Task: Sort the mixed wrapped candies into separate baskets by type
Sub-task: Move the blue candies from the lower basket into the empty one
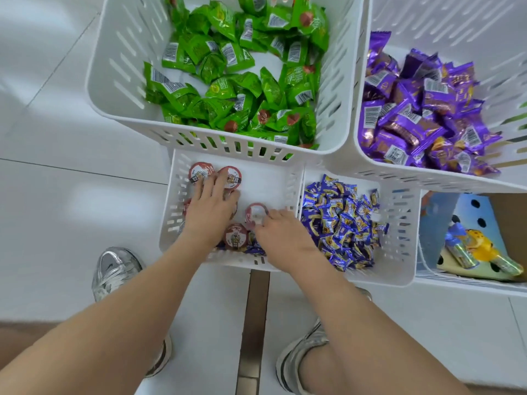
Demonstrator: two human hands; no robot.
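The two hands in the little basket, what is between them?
In the head view, a round red-lidded candy cup lies between the left hand and the right hand, inside the small basket.

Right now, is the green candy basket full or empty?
Partly full: green candies cover most of the basket floor, walls bare well above them.

Five baskets (94, 89), two hands (211, 212), two shoes (114, 269).
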